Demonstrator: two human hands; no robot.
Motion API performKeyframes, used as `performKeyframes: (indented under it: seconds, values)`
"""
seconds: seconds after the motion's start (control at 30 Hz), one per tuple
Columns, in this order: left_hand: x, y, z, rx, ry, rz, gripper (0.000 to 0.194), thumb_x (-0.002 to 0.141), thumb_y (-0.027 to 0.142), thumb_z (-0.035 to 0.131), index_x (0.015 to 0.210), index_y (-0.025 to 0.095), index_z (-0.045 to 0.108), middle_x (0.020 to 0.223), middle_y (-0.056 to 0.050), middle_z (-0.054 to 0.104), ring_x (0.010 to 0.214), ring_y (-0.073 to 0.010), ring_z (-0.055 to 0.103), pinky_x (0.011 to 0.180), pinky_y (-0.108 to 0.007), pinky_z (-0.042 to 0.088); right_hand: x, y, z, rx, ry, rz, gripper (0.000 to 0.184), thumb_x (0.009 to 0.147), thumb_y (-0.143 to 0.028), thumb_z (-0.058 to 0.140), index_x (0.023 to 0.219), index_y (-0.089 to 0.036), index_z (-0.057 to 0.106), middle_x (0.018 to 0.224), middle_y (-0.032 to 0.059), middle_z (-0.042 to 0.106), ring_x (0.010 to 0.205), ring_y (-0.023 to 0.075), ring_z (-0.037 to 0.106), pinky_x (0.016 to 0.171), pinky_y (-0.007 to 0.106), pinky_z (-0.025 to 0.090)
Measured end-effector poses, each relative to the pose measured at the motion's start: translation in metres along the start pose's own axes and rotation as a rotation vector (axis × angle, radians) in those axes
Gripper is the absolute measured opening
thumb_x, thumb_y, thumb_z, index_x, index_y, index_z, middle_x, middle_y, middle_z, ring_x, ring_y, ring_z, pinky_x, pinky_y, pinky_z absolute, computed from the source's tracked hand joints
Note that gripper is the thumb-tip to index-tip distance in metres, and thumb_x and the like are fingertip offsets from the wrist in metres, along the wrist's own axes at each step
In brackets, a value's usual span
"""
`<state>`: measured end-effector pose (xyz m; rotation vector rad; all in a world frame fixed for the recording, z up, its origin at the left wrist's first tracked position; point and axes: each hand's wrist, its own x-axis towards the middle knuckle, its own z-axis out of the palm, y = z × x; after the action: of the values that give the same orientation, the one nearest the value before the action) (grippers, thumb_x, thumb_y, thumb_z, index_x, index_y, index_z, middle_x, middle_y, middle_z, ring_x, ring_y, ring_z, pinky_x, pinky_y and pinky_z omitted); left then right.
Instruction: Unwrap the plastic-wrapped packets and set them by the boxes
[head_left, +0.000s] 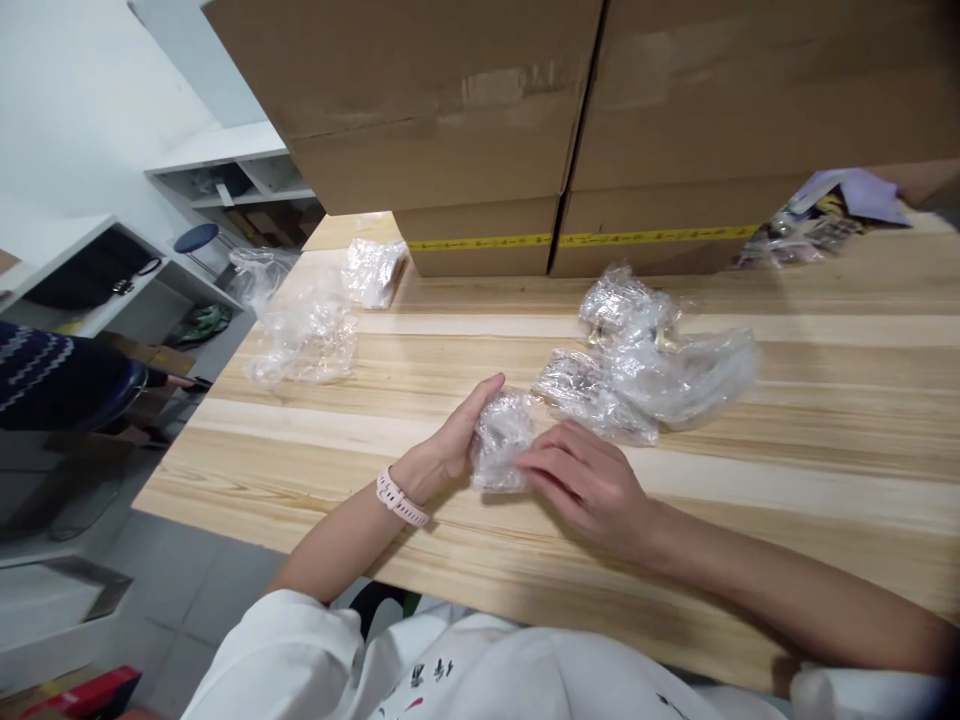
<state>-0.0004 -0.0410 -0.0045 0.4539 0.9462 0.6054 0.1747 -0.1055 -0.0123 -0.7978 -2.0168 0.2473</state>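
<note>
I find the small packet in crinkled clear plastic at the near middle of the desk (750, 545), between both hands; its contents cannot be made out through the glare on the film. My left hand (452, 440) grips the packet (501, 440) from its left side, thumb extended along the upper edge, the other fingers largely hidden. My right hand (592, 490) has its fingers drawn together, tips against the packet's lower right edge; I cannot tell whether they pinch the film or merely touch it. A pale pink wristband (401, 498) sits on the left wrist.

Just right of the packet I note a plastic-wrapped bundle (574, 385); beyond it lies a second wrapped bundle (619, 305), with a loose clear bag (709, 380) spread alongside. Toward the desk's left edge I record a heap of crumpled clear film (307, 335) and, farther back, flat clear sleeves (373, 270).

Two cardboard boxes (450, 110) stand side by side at the rear, a yellow printed strip (480, 242) running across their lower part. At the far right lies a purple sheet (870, 195) over mixed items. White shelving (217, 150) stands left of the desk.
</note>
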Motion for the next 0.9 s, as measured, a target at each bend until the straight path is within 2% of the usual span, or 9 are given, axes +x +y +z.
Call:
performKeyframes:
  seconds: [0.1, 0.2, 0.33, 0.43, 0.53, 0.63, 0.73, 0.8, 0.9]
  values:
    - [0.007, 0.008, -0.012, -0.178, 0.056, -0.042, 0.044, 0.089, 0.057, 0.067, 0.073, 0.017, 0.062, 0.064, -0.003, 0.067, 0.056, -0.0162, 0.063, 0.063, -0.028, 0.053, -0.010, -0.002, 0.000, 0.035, 0.062, -0.051, 0.022, 0.093, -0.002, 0.061, 0.106, -0.018, 0.066, 0.082, 0.0046, 0.065, 0.071, 0.0158, 0.057, 0.059, 0.028, 0.049]
    - [0.012, 0.017, -0.022, -0.314, 0.059, -0.064, 0.051, 0.095, 0.061, 0.056, 0.072, 0.016, 0.061, 0.062, -0.005, 0.065, 0.054, -0.0172, 0.063, 0.060, -0.030, 0.053, -0.016, -0.009, -0.003, 0.087, 0.070, -0.077, 0.018, 0.093, -0.002, 0.059, 0.105, -0.016, 0.065, 0.085, 0.0072, 0.067, 0.078, 0.0177, 0.061, 0.065, 0.030, 0.053]
    - [0.007, 0.032, -0.029, -0.470, 0.091, -0.009, 0.057, 0.099, 0.064, 0.043, 0.069, 0.017, 0.059, 0.061, -0.006, 0.063, 0.052, -0.0180, 0.062, 0.055, -0.031, 0.052, -0.020, -0.020, 0.001, 0.288, -0.148, -0.119, 0.013, 0.100, -0.009, 0.052, 0.106, -0.016, 0.062, 0.112, 0.0139, 0.071, 0.117, 0.0238, 0.064, 0.097, 0.039, 0.057]
    - [0.000, 0.040, -0.030, -0.503, 0.062, 0.073, 0.060, 0.100, 0.064, 0.040, 0.065, 0.018, 0.056, 0.058, -0.005, 0.061, 0.048, -0.0170, 0.059, 0.050, -0.030, 0.050, -0.024, -0.021, 0.007, 0.494, -0.312, -0.074, 0.012, 0.102, -0.013, 0.049, 0.107, -0.019, 0.059, 0.111, 0.0113, 0.072, 0.115, 0.0204, 0.067, 0.101, 0.036, 0.057]
    - [-0.003, 0.042, -0.026, -0.483, 0.059, 0.124, 0.061, 0.099, 0.065, 0.043, 0.063, 0.018, 0.056, 0.057, -0.004, 0.060, 0.047, -0.0157, 0.057, 0.049, -0.028, 0.048, -0.023, -0.015, 0.007, 0.564, -0.182, 0.089, 0.013, 0.101, -0.020, 0.054, 0.114, -0.022, 0.058, 0.106, 0.0088, 0.072, 0.104, 0.0193, 0.070, 0.089, 0.034, 0.060]
    - [-0.004, 0.036, -0.019, -0.434, 0.051, 0.131, 0.062, 0.097, 0.070, 0.047, 0.064, 0.018, 0.058, 0.057, -0.003, 0.061, 0.049, -0.0154, 0.059, 0.052, -0.028, 0.050, -0.012, -0.005, 0.004, 0.499, 0.011, 0.491, 0.011, 0.101, -0.029, 0.057, 0.110, -0.025, 0.061, 0.099, 0.0050, 0.069, 0.087, 0.0175, 0.067, 0.073, 0.032, 0.057]
    - [-0.002, 0.023, -0.011, -0.360, 0.026, 0.117, 0.064, 0.094, 0.074, 0.050, 0.067, 0.017, 0.059, 0.058, -0.003, 0.062, 0.051, -0.0155, 0.060, 0.054, -0.029, 0.050, 0.002, 0.002, 0.008, 0.580, -0.102, 0.851, 0.021, 0.096, -0.043, 0.064, 0.104, -0.023, 0.064, 0.093, 0.0029, 0.067, 0.078, 0.0164, 0.063, 0.066, 0.030, 0.051]
    - [0.001, 0.014, -0.009, -0.292, 0.033, 0.116, 0.064, 0.092, 0.075, 0.054, 0.069, 0.016, 0.060, 0.060, -0.002, 0.063, 0.052, -0.0145, 0.060, 0.055, -0.028, 0.050, 0.009, 0.004, 0.014, 0.667, -0.168, 0.924, 0.028, 0.089, -0.047, 0.071, 0.099, -0.022, 0.064, 0.086, 0.0008, 0.064, 0.074, 0.0154, 0.059, 0.064, 0.029, 0.048]
    - [0.006, 0.007, -0.012, -0.172, 0.049, 0.147, 0.059, 0.087, 0.073, 0.066, 0.078, 0.015, 0.064, 0.067, -0.003, 0.067, 0.058, -0.0140, 0.062, 0.059, -0.026, 0.051, 0.013, 0.006, 0.016, 0.648, -0.121, 0.934, 0.029, 0.084, -0.045, 0.075, 0.084, -0.021, 0.060, 0.077, -0.0017, 0.060, 0.066, 0.0126, 0.053, 0.060, 0.027, 0.043]
